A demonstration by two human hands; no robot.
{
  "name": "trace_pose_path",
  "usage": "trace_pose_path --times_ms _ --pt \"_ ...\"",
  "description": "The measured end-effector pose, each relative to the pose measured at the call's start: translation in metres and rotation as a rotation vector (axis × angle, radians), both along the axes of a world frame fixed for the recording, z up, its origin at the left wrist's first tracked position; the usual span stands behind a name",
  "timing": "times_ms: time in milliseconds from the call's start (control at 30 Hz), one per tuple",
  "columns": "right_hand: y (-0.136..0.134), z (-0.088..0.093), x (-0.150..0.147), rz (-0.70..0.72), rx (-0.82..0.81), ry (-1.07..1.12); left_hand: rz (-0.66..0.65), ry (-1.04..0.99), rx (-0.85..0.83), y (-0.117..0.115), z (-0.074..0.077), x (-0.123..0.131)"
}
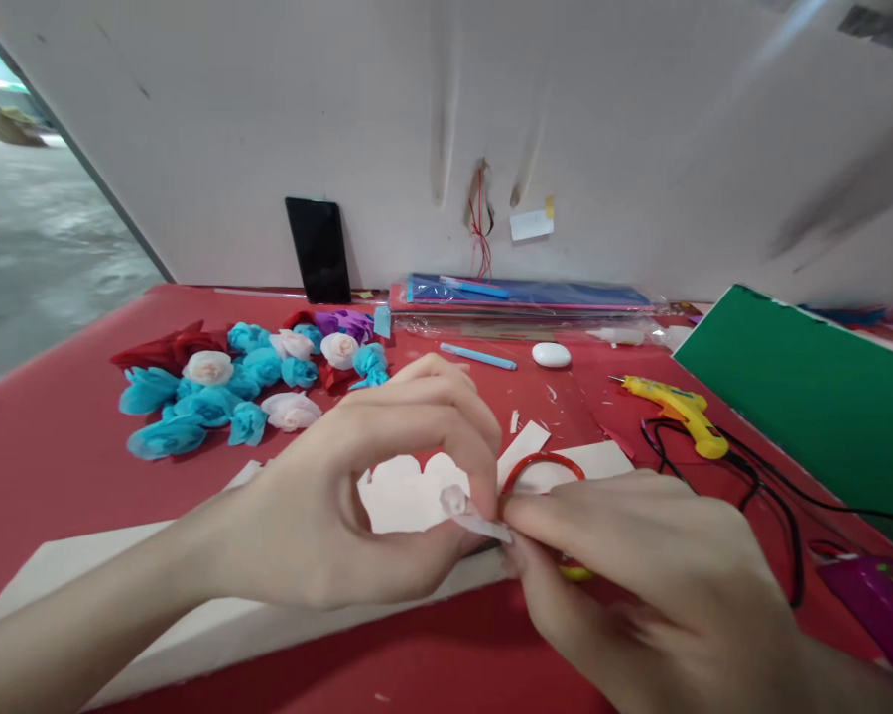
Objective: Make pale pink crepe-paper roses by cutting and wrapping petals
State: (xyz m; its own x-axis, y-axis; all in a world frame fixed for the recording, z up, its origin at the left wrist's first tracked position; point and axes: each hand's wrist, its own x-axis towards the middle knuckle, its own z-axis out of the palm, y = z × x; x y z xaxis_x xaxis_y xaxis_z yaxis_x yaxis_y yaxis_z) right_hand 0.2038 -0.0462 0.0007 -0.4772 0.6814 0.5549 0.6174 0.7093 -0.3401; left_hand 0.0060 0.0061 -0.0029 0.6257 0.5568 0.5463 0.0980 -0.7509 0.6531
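Note:
Between the fingertips of my left hand (387,476) is a small rolled white paper flower (455,501), its strip trailing to the right. Thumb and forefinger of my right hand (655,575) pinch the loose end of that strip. Behind the fingers lies a white paper piece with a scalloped edge (406,496). Scissors with red handle loops (543,458) are partly hidden by my right hand. Long cream paper sheets (149,595) lie beneath my left forearm.
Blue, white, red and purple paper flowers (245,377) are heaped at the left. A yellow glue gun (677,407) with a black cord lies right, beside a green board (811,407). A phone (318,250) leans on the wall; a light-blue pen (477,356) and white oval object (551,354) lie mid-table.

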Motion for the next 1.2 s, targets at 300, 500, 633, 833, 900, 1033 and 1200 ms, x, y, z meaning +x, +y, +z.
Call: trace_pose_path --times_ms 300,500,633,833,900,1033,1200 --pt "-0.005 -0.005 -0.002 -0.113 0.26 -0.197 -0.032 -0.025 -0.032 0.0 0.001 0.003" --pt "-0.001 -0.004 0.004 -0.016 0.437 -0.254 0.012 -0.002 -0.115 -0.002 0.0 0.001" --pt "0.002 -0.001 0.008 0.024 0.511 -0.326 0.044 0.005 -0.193 -0.002 -0.001 0.0" --pt "0.001 -0.002 0.008 0.022 0.498 -0.317 0.011 -0.005 -0.21 -0.003 0.0 0.0" --pt "-0.001 -0.004 0.008 0.0 0.469 -0.289 -0.011 -0.005 -0.199 -0.003 0.0 -0.001" --pt "-0.001 -0.005 0.008 -0.02 0.447 -0.283 0.02 0.022 -0.167 -0.001 0.002 -0.001" --pt "0.001 -0.002 0.009 -0.011 0.448 -0.279 0.02 0.042 -0.176 -0.001 0.004 -0.001"
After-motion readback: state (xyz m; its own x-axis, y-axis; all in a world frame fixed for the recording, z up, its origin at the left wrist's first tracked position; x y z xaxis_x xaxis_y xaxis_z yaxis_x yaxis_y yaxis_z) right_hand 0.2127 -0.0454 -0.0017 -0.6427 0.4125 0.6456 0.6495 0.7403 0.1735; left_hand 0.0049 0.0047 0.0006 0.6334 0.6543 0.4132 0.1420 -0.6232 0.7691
